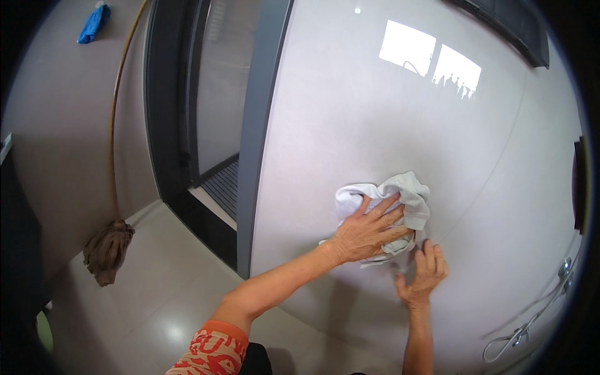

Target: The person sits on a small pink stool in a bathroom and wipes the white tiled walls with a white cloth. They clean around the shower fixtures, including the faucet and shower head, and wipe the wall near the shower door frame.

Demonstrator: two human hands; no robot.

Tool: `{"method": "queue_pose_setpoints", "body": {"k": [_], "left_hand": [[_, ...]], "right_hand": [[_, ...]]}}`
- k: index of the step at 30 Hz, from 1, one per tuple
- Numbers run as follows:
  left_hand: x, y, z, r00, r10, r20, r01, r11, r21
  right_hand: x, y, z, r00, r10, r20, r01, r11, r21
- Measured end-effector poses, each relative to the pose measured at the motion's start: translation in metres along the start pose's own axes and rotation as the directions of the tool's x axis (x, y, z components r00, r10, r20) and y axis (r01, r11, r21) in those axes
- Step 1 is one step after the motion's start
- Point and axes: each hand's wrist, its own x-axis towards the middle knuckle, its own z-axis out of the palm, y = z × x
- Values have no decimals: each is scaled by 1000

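Observation:
A crumpled white cloth (pixel 412 194) lies bunched against a glossy pale wall (pixel 325 112). My left hand (pixel 369 231) holds it to the surface from the left, fingers spread across its folds and thumb raised along its upper edge. Part of the cloth is hidden beneath the palm. Just below and to the right, my right hand (pixel 425 275) is at the wall, its fingers slightly bent, the thumb apart and nothing in it. An orange patterned sleeve (pixel 212 350) covers my upper left arm.
Left of the wall stands a dark-framed doorway (pixel 250 144). A brown mop (pixel 109 250) leans farther left, below a hanging blue item (pixel 94 24). Metal fittings with a hose (pixel 519 334) are at lower right; a dark fixture (pixel 506 28) juts out at upper right.

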Motion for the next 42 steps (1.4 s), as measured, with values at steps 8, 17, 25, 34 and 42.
{"method": "queue_pose_setpoints", "body": {"k": [8, 17, 25, 34, 42], "left_hand": [[9, -84, -40, 940, -326, -94, 337, 932, 133], [35, -137, -53, 625, -713, -319, 709, 689, -153], [91, -75, -32, 800, -540, -262, 572, 818, 60], [126, 33, -8, 967, -208, -151, 208, 978, -12], [114, 107, 27, 997, -53, -55, 43, 984, -172]], "right_hand": [[11, 46, -12, 982, 29, -184, -88, 942, -323], [15, 45, -14, 978, 19, -208, -74, 963, -259], [18, 48, -14, 978, 42, -207, -84, 975, -203], [5, 53, -17, 950, 112, -292, -92, 992, 84], [5, 53, -29, 829, 391, -399, -175, 860, 480]]}}
